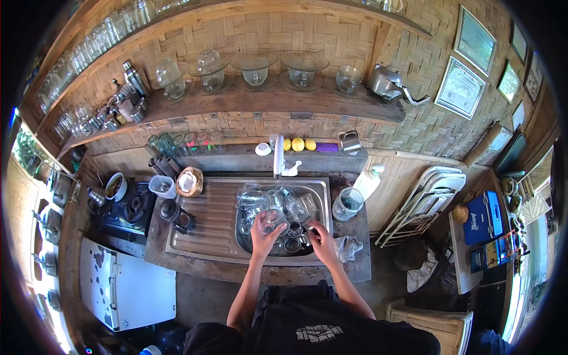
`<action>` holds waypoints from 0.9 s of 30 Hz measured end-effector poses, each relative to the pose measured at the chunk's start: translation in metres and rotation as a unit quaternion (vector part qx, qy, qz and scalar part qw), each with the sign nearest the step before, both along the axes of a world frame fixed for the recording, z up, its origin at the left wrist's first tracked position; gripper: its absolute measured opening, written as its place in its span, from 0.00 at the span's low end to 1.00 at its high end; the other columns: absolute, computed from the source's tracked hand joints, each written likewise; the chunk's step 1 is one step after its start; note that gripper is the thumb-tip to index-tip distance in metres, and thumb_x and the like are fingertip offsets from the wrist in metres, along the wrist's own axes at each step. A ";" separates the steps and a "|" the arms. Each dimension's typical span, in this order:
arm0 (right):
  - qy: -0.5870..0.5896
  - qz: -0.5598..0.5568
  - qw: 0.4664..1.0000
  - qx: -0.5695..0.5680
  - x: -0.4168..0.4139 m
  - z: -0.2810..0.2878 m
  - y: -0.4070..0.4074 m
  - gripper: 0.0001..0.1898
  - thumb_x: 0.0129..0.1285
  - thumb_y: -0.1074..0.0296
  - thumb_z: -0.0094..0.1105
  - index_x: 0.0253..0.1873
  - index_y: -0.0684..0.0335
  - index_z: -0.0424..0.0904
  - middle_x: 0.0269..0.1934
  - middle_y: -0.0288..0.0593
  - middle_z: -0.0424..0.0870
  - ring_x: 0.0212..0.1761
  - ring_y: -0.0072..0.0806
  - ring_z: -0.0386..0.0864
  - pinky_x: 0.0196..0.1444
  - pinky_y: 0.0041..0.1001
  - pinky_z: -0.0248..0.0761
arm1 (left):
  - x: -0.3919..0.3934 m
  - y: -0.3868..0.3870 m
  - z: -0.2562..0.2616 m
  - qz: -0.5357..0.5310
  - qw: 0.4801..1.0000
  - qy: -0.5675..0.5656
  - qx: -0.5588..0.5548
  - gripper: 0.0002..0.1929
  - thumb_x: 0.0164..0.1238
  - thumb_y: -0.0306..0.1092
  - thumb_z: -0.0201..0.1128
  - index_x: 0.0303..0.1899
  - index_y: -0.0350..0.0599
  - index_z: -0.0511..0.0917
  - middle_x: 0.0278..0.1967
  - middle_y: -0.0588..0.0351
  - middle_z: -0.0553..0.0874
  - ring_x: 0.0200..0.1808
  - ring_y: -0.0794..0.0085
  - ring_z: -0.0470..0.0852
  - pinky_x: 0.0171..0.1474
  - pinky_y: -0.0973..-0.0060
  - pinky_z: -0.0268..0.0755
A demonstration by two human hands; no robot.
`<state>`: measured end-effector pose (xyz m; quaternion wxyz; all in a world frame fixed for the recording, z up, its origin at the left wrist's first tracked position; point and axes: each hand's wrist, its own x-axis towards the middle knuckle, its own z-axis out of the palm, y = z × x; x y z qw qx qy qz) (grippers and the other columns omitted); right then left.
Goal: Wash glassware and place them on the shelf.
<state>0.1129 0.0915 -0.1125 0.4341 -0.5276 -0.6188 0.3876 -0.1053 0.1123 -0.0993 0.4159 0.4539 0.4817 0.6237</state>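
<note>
A stainless steel sink [327,199] with a ribbed drainboard [202,217] lies before me, its basin heaped with clear glassware [255,199]. My left hand [265,235] holds a clear glass [271,221] over the basin's left part. At the basin's right edge is my right hand [321,242], its fingers bent near a small dark-looking cup [295,229]; something thin and dark shows at its fingertips, too small to name. Another small round cup [292,244] lies below it. The white faucet [278,155] rises behind the basin.
Right of the sink stand a clear container [348,204], a white pump bottle [368,181] and a crumpled cloth [348,247]. On the left are a French press [175,215], an opened coconut [190,181], a plastic tub [162,186] and a gas stove [135,206]. Lemons [297,143] line the back ledge.
</note>
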 end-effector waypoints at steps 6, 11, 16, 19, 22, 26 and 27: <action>0.005 0.077 0.997 -0.018 -0.009 0.016 -0.015 0.23 0.67 0.70 0.66 0.66 0.61 0.76 0.67 0.55 0.77 0.68 0.49 0.77 0.66 0.38 0.72 | -0.001 -0.024 -0.029 -0.068 0.998 -0.014 -0.015 0.35 0.55 0.23 0.81 0.64 0.34 0.71 0.62 0.49 0.81 0.63 0.68 0.81 0.62 0.70 0.76; -0.068 0.101 0.992 0.044 -0.018 0.014 -0.023 0.34 0.64 0.65 0.74 0.73 0.60 0.70 0.68 0.49 0.78 0.69 0.42 0.77 0.63 0.36 0.74 | 0.005 -0.038 -0.020 -0.081 0.996 0.038 -0.025 0.36 0.52 0.23 0.82 0.64 0.36 0.73 0.62 0.57 0.77 0.64 0.69 0.78 0.65 0.69 0.75; -0.051 0.111 0.992 0.038 -0.028 0.006 -0.029 0.38 0.57 0.65 0.78 0.72 0.62 0.71 0.66 0.51 0.79 0.68 0.45 0.78 0.68 0.38 0.71 | 0.005 -0.050 -0.003 -0.140 0.988 0.029 -0.060 0.34 0.52 0.24 0.82 0.63 0.35 0.76 0.57 0.55 0.77 0.62 0.68 0.81 0.63 0.70 0.78; -0.039 0.104 0.993 0.035 -0.032 0.005 -0.031 0.37 0.56 0.68 0.78 0.70 0.65 0.72 0.64 0.52 0.80 0.66 0.46 0.78 0.68 0.39 0.72 | 0.007 -0.055 -0.002 -0.148 0.987 -0.007 -0.057 0.34 0.52 0.24 0.82 0.63 0.34 0.76 0.57 0.56 0.77 0.62 0.69 0.81 0.64 0.70 0.77; -0.030 0.110 0.993 0.036 -0.033 0.007 -0.032 0.36 0.54 0.68 0.77 0.69 0.64 0.73 0.63 0.52 0.81 0.65 0.46 0.79 0.68 0.40 0.71 | 0.008 -0.060 -0.005 -0.145 0.988 0.003 -0.048 0.35 0.54 0.23 0.81 0.65 0.36 0.75 0.58 0.56 0.77 0.63 0.68 0.80 0.65 0.70 0.76; -0.111 0.081 0.987 0.086 -0.028 0.007 -0.034 0.36 0.52 0.64 0.77 0.68 0.62 0.73 0.60 0.48 0.82 0.63 0.43 0.80 0.65 0.42 0.68 | 0.008 -0.059 -0.005 -0.153 0.986 0.013 -0.065 0.35 0.57 0.26 0.80 0.68 0.39 0.74 0.60 0.56 0.79 0.64 0.69 0.80 0.66 0.69 0.75; -0.132 0.064 0.983 0.108 -0.028 0.008 -0.034 0.36 0.52 0.63 0.77 0.68 0.61 0.74 0.59 0.47 0.83 0.62 0.43 0.80 0.65 0.42 0.67 | 0.007 -0.058 -0.007 -0.152 0.986 0.014 -0.064 0.35 0.57 0.26 0.80 0.68 0.39 0.74 0.60 0.56 0.79 0.64 0.69 0.80 0.66 0.69 0.75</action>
